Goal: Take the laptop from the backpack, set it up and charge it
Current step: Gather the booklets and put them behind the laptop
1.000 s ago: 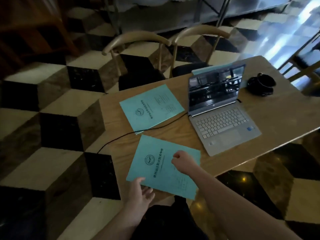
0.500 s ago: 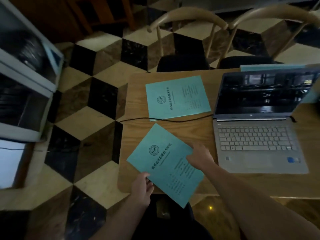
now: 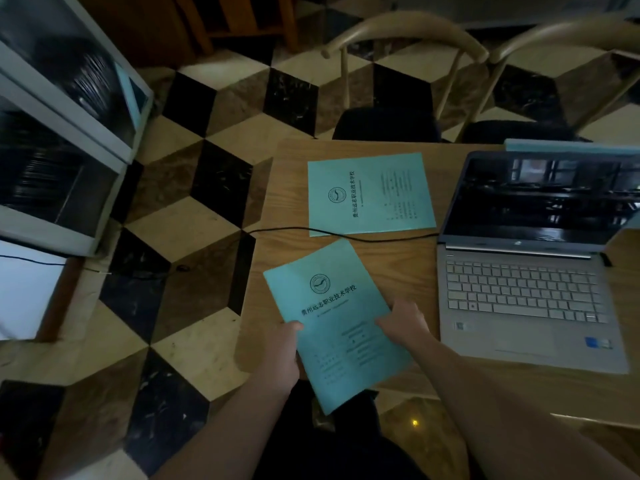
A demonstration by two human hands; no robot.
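A silver laptop [image 3: 526, 289] stands open on the wooden table [image 3: 287, 188] at the right, its screen dark. A black charging cable [image 3: 346, 236] runs from the laptop's left side across the table and off the left edge to the floor. A teal booklet [image 3: 332, 327] hangs partly over the table's near edge. My left hand [image 3: 284, 348] grips its left edge and my right hand [image 3: 403, 323] holds its right edge. No backpack is visible.
A second teal booklet [image 3: 370, 195] lies flat beyond the cable. Another teal sheet [image 3: 554, 146] shows behind the laptop lid. Two wooden chairs [image 3: 398, 64] stand at the table's far side. A white cabinet [image 3: 65, 133] is at the left on the checkered floor.
My view has swung left and closer to the table. The near booklet has slid toward me and over the table edge, and both hands have closed on its sides.
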